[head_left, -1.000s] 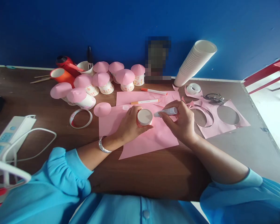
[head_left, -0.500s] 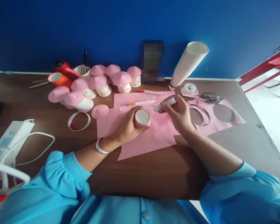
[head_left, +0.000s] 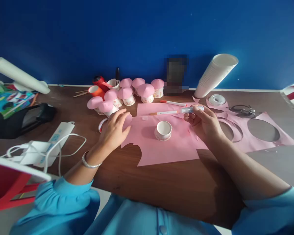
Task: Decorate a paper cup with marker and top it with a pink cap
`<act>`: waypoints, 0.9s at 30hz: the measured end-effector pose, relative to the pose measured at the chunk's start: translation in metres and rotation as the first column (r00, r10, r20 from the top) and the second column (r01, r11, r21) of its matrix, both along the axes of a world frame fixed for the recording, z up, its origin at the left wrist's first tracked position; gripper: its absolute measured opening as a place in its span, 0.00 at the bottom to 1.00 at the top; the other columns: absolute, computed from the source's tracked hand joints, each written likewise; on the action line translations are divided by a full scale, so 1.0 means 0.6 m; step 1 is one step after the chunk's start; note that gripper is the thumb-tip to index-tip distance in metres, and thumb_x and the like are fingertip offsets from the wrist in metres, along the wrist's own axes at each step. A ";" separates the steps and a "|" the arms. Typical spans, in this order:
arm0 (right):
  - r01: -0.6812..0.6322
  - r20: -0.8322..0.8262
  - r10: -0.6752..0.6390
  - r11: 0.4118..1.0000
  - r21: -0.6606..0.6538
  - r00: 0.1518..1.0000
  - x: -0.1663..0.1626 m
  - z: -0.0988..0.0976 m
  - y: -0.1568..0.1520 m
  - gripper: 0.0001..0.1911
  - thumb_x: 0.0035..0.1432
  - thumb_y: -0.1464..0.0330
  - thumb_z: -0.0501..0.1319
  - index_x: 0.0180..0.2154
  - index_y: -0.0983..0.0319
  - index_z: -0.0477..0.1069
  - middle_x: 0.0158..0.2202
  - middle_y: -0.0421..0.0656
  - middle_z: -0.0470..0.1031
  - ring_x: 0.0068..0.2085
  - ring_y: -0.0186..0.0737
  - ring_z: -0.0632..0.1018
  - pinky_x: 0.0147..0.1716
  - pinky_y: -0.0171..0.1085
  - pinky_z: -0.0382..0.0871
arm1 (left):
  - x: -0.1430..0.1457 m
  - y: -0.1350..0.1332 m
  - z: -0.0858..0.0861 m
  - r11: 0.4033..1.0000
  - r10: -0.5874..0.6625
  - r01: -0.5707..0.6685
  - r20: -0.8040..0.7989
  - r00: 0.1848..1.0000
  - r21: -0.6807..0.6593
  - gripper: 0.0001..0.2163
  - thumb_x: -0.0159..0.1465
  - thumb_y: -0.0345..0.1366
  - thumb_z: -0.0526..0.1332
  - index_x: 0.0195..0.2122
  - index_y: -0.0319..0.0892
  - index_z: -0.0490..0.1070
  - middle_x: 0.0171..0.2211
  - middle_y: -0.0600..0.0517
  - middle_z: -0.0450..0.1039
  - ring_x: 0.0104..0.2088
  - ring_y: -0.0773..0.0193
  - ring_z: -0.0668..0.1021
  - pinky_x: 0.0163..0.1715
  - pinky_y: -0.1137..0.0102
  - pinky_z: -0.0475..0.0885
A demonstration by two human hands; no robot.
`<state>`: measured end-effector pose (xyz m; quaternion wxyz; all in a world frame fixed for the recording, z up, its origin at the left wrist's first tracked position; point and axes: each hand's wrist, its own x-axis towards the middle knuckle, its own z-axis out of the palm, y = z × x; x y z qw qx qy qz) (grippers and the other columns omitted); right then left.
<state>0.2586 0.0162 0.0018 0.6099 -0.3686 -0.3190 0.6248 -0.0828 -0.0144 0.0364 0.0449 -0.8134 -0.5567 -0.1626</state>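
Observation:
My left hand [head_left: 114, 129] is at the pink paper cone [head_left: 128, 121], its fingers spread and partly covering it; whether they touch is unclear. Between the fingers of my right hand [head_left: 205, 122] is a slim white glue stick [head_left: 191, 109] with a bluish label, pointing left. A short, cut-down paper cup [head_left: 164, 130] stands between my hands on the pink paper sheet [head_left: 159, 155]. Decorated cups with pink cone roofs [head_left: 146, 91] are grouped behind my left hand. Two markers, an orange one [head_left: 164, 113] and a red one [head_left: 173, 103], lie behind the cup.
At the back right leans a tall stack of paper cups [head_left: 217, 76], near a tape roll [head_left: 217, 100] and scissors [head_left: 243, 110]. Cut pink scraps [head_left: 286, 137] lie at right. A power strip [head_left: 57, 140] with white cables and a black bag [head_left: 26, 117] occupy the left.
My left hand has let go of the cup, which now stands on the pink sheet, and moved left to the pink cone. My right hand still holds the glue stick. The view has shifted left.

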 end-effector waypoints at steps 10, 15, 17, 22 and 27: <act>-0.029 0.020 0.029 0.999 0.019 0.999 0.001 -0.002 -0.006 0.19 0.46 0.59 0.82 0.36 0.56 0.79 0.28 0.33 0.79 0.30 0.32 0.82 0.32 0.31 0.82 | 0.001 0.024 -0.002 0.948 0.179 -0.256 -0.349 0.920 -0.191 0.27 0.71 0.36 0.60 0.70 0.33 0.63 0.63 0.34 0.74 0.54 0.39 0.83 0.47 0.51 0.82; -0.042 -0.001 0.042 0.999 0.021 0.999 0.000 -0.004 -0.005 0.19 0.47 0.60 0.82 0.37 0.57 0.79 0.31 0.36 0.81 0.33 0.34 0.85 0.36 0.32 0.84 | 0.015 0.038 -0.002 0.994 0.090 -0.097 -0.116 0.989 -0.057 0.22 0.71 0.40 0.61 0.66 0.41 0.70 0.63 0.39 0.74 0.58 0.44 0.81 0.51 0.56 0.81; -0.052 -0.015 0.053 0.998 0.021 0.998 -0.001 -0.005 -0.005 0.20 0.47 0.61 0.82 0.38 0.59 0.79 0.32 0.37 0.83 0.35 0.35 0.86 0.38 0.32 0.84 | 0.029 0.050 -0.007 0.998 -0.046 0.046 -0.012 0.999 -0.050 0.22 0.71 0.38 0.62 0.64 0.41 0.71 0.63 0.40 0.74 0.61 0.46 0.79 0.56 0.57 0.79; -0.080 -0.004 0.080 0.996 0.039 0.997 -0.005 -0.003 -0.007 0.20 0.49 0.59 0.80 0.40 0.59 0.78 0.34 0.39 0.84 0.37 0.36 0.87 0.41 0.32 0.85 | 0.059 0.081 -0.032 0.950 -0.218 0.243 0.138 0.966 -0.198 0.13 0.70 0.35 0.60 0.54 0.44 0.78 0.55 0.43 0.80 0.53 0.49 0.83 0.51 0.57 0.79; -0.092 -0.016 0.092 0.996 0.014 0.996 -0.012 0.002 -0.011 0.23 0.46 0.55 0.81 0.38 0.58 0.78 0.32 0.37 0.83 0.35 0.37 0.86 0.37 0.35 0.85 | 0.069 0.092 -0.043 0.960 -0.182 0.223 0.229 0.956 -0.168 0.09 0.70 0.34 0.59 0.47 0.43 0.77 0.47 0.44 0.82 0.46 0.51 0.84 0.45 0.59 0.79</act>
